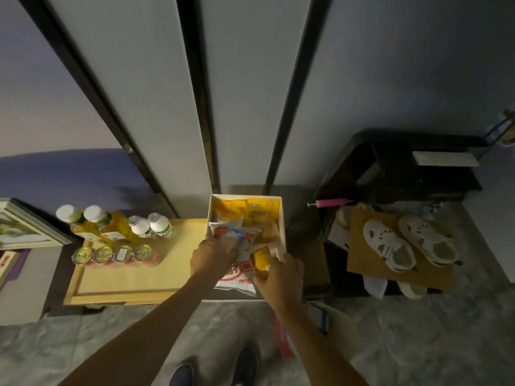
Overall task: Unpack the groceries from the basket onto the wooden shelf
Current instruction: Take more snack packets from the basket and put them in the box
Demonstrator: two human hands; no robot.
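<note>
The basket (282, 218) is a white-walled box full of snack packets, standing just right of the wooden shelf (139, 277). My left hand (213, 253) reaches into it and grips a white packet with red hearts (237, 235). My right hand (281, 277) holds a small yellow packet (260, 259) at the basket's near right corner. Under both hands lies a white snack bag with a red logo (239, 277). On the shelf stand two yellow juice bottles (92, 221), two small white bottles (152, 227) and a row of several cans (114, 254).
A framed picture (25, 227) leans at the far left. To the right, a dark cabinet (404, 168) and a cardboard sheet with white clogs (409, 243) sit on the floor. My shoes (214, 369) stand on the grey tiles below.
</note>
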